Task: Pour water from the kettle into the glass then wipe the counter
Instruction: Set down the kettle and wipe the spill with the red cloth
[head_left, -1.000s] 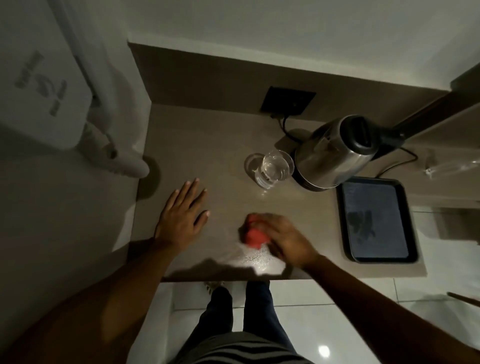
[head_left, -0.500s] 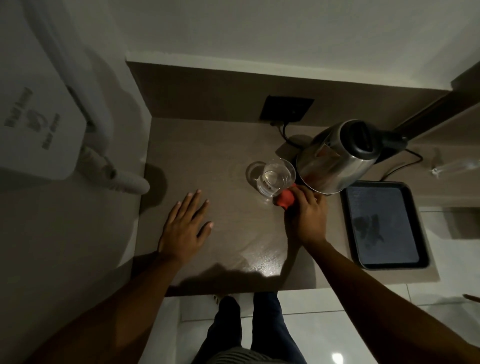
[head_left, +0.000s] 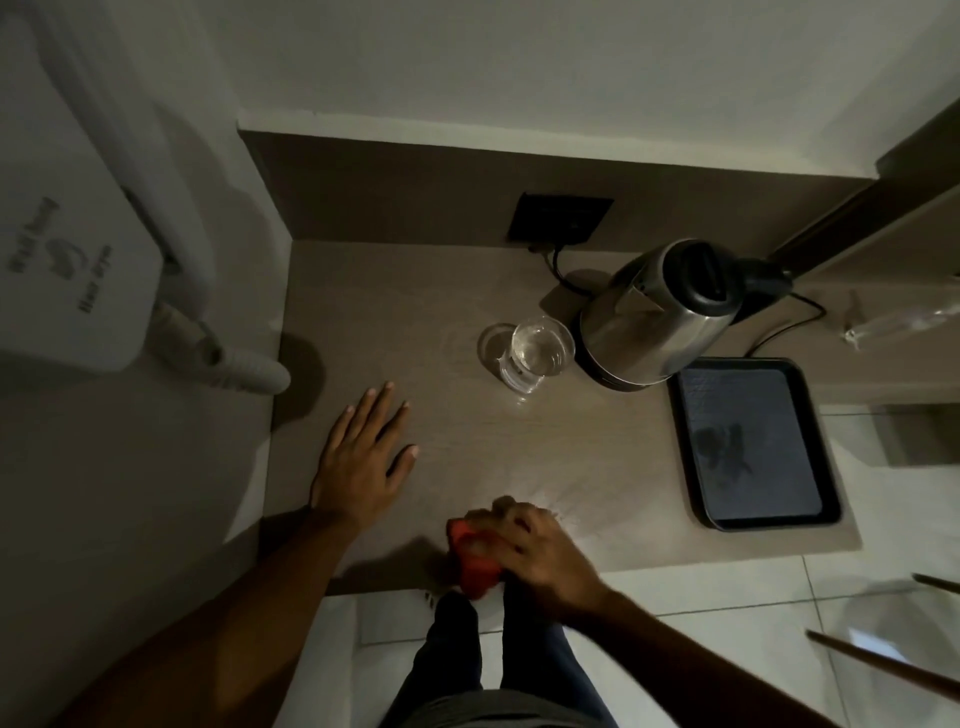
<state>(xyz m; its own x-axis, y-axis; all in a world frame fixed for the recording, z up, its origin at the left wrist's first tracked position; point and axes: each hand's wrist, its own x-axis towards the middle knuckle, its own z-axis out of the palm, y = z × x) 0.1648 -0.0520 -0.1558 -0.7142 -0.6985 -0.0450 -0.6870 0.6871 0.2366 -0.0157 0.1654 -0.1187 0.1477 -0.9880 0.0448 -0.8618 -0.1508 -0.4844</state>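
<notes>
Right hand (head_left: 540, 553) around one red cloth (head_left: 472, 564)

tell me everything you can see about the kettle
The kettle is a shiny steel-looking body with a black lid and a black handle pointing right. It stands upright at the back right of the counter, lid shut, a dark cord behind it. The glass is close on its left; neither hand touches it.

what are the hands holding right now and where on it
The right hand clutches a bunched red cloth from above at the counter's front edge. The left hand lies flat, holding nothing.
</notes>
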